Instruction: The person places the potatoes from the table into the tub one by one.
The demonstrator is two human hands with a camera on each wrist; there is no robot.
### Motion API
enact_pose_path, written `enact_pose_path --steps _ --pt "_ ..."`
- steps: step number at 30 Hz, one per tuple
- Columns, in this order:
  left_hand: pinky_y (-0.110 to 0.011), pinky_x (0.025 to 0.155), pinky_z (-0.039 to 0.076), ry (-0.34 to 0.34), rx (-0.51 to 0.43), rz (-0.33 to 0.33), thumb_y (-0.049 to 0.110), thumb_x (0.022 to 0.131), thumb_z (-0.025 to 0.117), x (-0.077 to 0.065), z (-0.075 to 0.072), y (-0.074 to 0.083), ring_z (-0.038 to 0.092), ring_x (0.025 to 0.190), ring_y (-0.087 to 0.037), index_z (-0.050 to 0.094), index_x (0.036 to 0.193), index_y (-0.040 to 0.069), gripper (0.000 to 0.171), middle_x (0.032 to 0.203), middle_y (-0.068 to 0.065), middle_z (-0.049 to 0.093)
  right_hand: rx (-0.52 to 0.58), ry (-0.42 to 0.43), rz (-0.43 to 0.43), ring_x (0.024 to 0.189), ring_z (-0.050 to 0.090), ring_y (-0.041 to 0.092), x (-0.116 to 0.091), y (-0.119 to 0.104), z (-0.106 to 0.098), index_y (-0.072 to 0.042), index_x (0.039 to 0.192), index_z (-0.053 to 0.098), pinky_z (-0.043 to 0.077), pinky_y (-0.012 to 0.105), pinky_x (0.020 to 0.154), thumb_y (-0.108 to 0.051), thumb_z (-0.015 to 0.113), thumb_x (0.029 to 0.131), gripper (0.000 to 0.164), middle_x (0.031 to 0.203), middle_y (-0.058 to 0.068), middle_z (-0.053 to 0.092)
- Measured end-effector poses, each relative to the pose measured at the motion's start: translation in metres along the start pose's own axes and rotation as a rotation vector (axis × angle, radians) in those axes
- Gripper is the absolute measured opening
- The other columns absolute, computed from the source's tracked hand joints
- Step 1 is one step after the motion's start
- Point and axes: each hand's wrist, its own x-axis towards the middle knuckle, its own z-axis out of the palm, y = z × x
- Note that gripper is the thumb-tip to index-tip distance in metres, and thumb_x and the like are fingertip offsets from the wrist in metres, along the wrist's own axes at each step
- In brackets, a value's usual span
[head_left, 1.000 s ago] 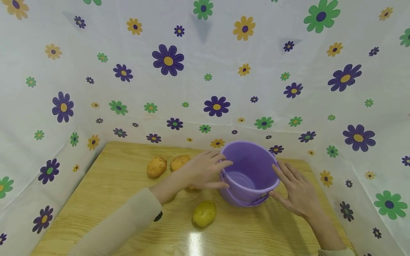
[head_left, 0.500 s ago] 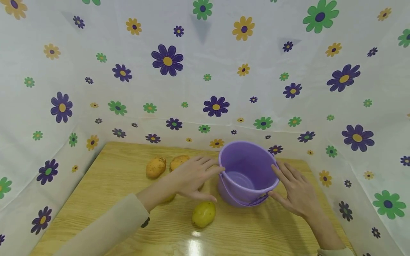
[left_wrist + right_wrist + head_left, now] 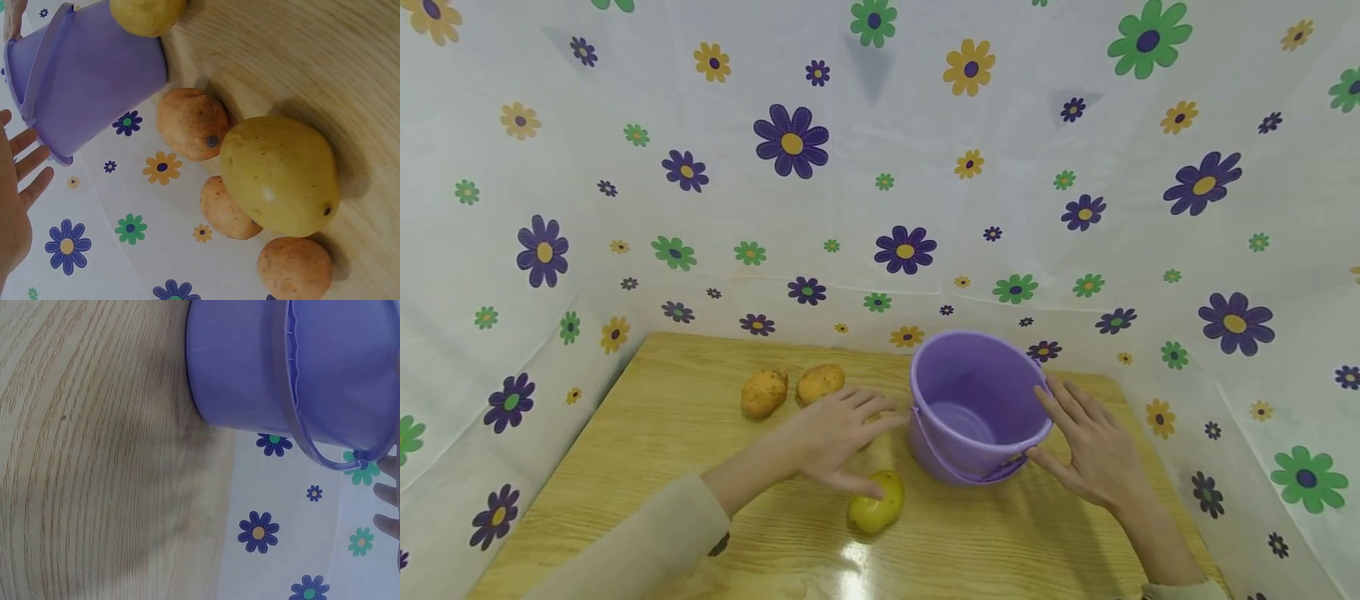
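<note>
A purple bucket point(image 3: 936, 446) stands upright on the table, its handle folded down on the near side. Inside, its bottom shows bare. Against its right rim rests my right hand point(image 3: 1093, 450), fingers extended and thumb at the near edge. My left hand point(image 3: 842, 437), fingers spread and holding nothing, hovers left of the bucket. Its thumb overlaps a yellow-green potato point(image 3: 877, 508) in the head view. Two brown potatoes point(image 3: 764, 394) lie farther back. In the left wrist view, a large yellow potato point(image 3: 278, 175) sits near several brown ones point(image 3: 192, 123), some hidden below the hand in the head view.
The wooden table point(image 3: 647, 442) carries everything. A white cloth point(image 3: 722, 208) printed with flowers hangs round its back and sides, close behind the bucket.
My left hand has drawn back from the bucket's left rim, moving left and nearer to me. My right hand has stayed at the rim, and the bucket looks unmoved.
</note>
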Motion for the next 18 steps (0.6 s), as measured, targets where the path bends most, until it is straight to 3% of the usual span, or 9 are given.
enact_pose_path --steps 11,18 --pt "-0.046 0.116 0.051 -0.015 0.008 0.021 0.083 0.088 0.057 -0.014 0.019 0.009 0.060 0.137 -0.029 0.046 0.156 0.015 0.097 0.149 -0.010 0.061 0.004 0.008 0.002 0.140 0.052 0.047 0.000 -0.001 0.000 -0.014 0.159 0.047 0.047 0.064 0.109 -0.078 0.047 0.097 0.088 0.161 0.019 0.051" --pt "-0.048 0.115 0.052 -0.051 -0.002 0.042 0.082 0.090 0.055 -0.019 0.034 0.015 0.061 0.137 -0.029 0.047 0.155 0.014 0.095 0.150 -0.012 0.061 -0.003 -0.005 0.008 0.139 0.053 0.047 0.000 0.000 0.000 -0.015 0.159 0.047 0.047 0.064 0.109 -0.074 0.055 0.095 0.088 0.161 0.018 0.051"
